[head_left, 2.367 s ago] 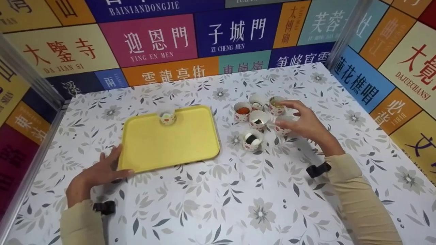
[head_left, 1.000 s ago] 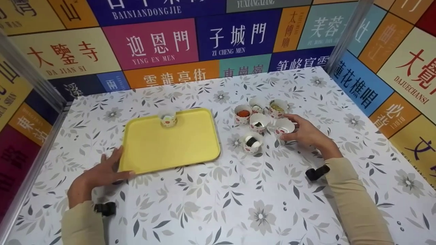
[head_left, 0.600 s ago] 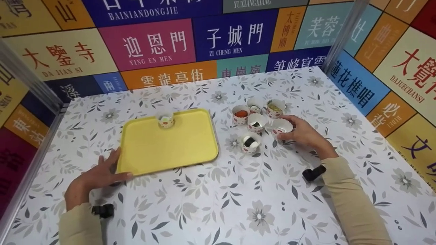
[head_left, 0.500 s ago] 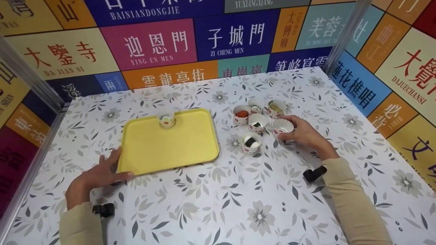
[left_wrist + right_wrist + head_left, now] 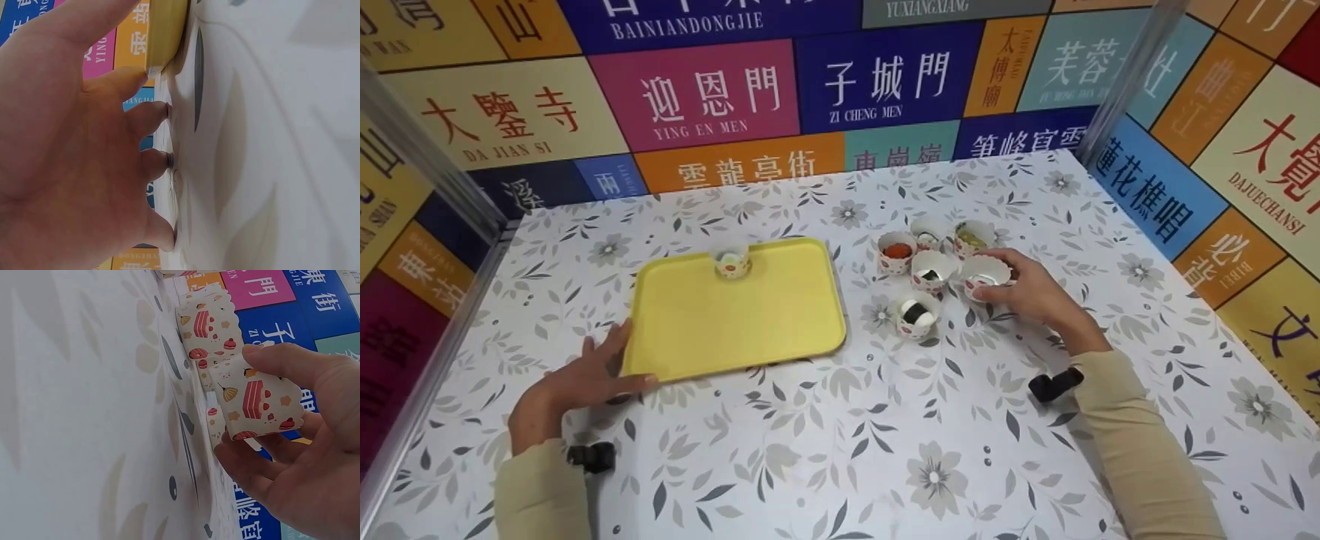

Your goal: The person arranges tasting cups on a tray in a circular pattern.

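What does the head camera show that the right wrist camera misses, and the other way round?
Only the head view shows the yellow tray with the single cup on it, the left hand at the tray's corner, and orange-red food among the cups.

Only the right wrist view clearly shows the cake-slice print on the held cup.

Both show the right hand gripping that held cup, neighbouring cups, the leaf-patterned tabletop and the colourful lettered wall.
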`<state>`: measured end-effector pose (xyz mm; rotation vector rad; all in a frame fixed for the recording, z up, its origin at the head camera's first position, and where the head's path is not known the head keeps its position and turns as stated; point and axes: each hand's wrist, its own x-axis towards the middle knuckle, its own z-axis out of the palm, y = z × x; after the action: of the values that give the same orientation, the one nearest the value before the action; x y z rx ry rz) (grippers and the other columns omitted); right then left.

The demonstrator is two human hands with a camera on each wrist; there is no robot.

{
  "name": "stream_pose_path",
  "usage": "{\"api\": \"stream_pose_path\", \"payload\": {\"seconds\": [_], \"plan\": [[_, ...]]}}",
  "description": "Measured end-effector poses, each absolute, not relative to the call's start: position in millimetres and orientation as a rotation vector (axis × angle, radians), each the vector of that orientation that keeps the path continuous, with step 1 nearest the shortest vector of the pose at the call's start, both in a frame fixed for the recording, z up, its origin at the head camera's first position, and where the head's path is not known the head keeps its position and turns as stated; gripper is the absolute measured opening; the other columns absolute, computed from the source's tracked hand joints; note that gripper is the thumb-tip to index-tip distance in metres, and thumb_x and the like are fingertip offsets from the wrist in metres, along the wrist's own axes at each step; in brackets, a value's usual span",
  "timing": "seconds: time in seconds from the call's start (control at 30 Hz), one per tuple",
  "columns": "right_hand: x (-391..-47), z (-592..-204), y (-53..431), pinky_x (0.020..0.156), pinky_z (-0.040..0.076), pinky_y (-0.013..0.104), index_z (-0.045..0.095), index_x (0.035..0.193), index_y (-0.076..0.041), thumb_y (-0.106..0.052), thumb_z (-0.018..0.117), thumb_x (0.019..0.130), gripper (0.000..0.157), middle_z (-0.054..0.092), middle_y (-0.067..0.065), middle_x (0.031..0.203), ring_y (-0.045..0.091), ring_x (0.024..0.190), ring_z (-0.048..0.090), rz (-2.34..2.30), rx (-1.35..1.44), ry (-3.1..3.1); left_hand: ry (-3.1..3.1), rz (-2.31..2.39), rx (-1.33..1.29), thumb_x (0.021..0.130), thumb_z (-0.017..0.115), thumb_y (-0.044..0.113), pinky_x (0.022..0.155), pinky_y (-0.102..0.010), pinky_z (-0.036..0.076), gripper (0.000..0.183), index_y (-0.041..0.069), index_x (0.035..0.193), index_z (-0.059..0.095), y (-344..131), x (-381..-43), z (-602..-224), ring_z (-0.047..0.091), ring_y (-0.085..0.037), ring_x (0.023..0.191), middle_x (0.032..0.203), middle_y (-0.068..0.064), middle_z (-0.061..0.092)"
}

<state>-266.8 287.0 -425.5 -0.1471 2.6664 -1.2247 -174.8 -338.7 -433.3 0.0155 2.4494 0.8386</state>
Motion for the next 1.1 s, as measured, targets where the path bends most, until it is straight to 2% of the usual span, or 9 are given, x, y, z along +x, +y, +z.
{"api": "stream_pose_path", "payload": {"seconds": [0.2,0.37,0.5,0.73,0.9,0.97,1.1], "plan": [[-266,-422,284,0.119,0.028,0.062,0.036,0.155,-0.016,-0.034,0.073,0.092,0.076,0.024,0.018,0.166,0.047,0.149,0.025,-1.248,-0.149,2.644,2.411,0.885,-0.041,0.083,0.073,0.058,0.106,-0.083,-0.009,0.120,0.028,0.158,-0.016,-338,-176,-433,-0.037,-0.048,0.143,0.164,-0.011,-0.027],[-265,-419,281,0.120,0.029,0.062,0.034,0.157,-0.016,-0.036,0.074,0.091,0.079,0.022,0.017,0.167,0.047,0.150,0.024,-1.242,-0.147,2.650,2.411,0.868,-0.042,0.083,0.072,0.059,0.106,-0.083,-0.009,0.120,0.027,0.158,-0.017,-338,-175,-433,-0.037,-0.048,0.142,0.164,-0.012,-0.028],[-264,-416,276,0.121,0.027,0.061,0.032,0.157,-0.015,-0.036,0.074,0.090,0.082,0.028,0.017,0.164,0.046,0.151,0.024,-1.229,-0.131,2.676,2.417,0.852,-0.036,0.083,0.072,0.060,0.106,-0.083,-0.008,0.120,0.027,0.158,-0.017,-339,-175,-433,-0.037,-0.049,0.142,0.164,-0.012,-0.028],[-262,-414,266,0.113,0.039,0.055,0.033,0.156,-0.013,-0.032,0.074,0.091,0.080,0.038,0.016,0.158,0.042,0.147,0.033,-1.295,-0.164,2.670,2.407,0.864,-0.038,0.084,0.071,0.060,0.105,-0.084,-0.008,0.119,0.028,0.158,-0.017,-340,-175,-433,-0.037,-0.049,0.142,0.164,-0.011,-0.029],[-261,-413,260,0.114,0.038,0.055,0.032,0.157,-0.013,-0.030,0.075,0.090,0.081,0.034,0.015,0.161,0.042,0.149,0.028,-1.335,-0.189,2.643,2.423,0.840,-0.048,0.084,0.070,0.061,0.107,-0.084,-0.005,0.119,0.028,0.158,-0.017,-338,-174,-431,-0.035,-0.049,0.143,0.164,-0.012,-0.027],[-262,-413,257,0.112,0.040,0.052,0.033,0.156,-0.013,-0.029,0.076,0.090,0.081,0.035,0.015,0.160,0.040,0.147,0.033,-1.339,-0.194,2.645,2.418,0.848,-0.056,0.084,0.071,0.061,0.107,-0.084,-0.006,0.120,0.028,0.158,-0.017,-337,-174,-430,-0.035,-0.049,0.143,0.164,-0.011,-0.027],[-261,-410,253,0.097,0.047,0.033,0.035,0.155,-0.013,-0.028,0.076,0.090,0.078,0.043,0.013,0.154,0.031,0.137,0.047,-1.339,-0.206,2.655,2.404,0.867,-0.059,0.084,0.071,0.060,0.106,-0.083,-0.009,0.119,0.029,0.158,-0.017,-335,-173,-428,-0.036,-0.048,0.143,0.164,-0.010,-0.028]]}}
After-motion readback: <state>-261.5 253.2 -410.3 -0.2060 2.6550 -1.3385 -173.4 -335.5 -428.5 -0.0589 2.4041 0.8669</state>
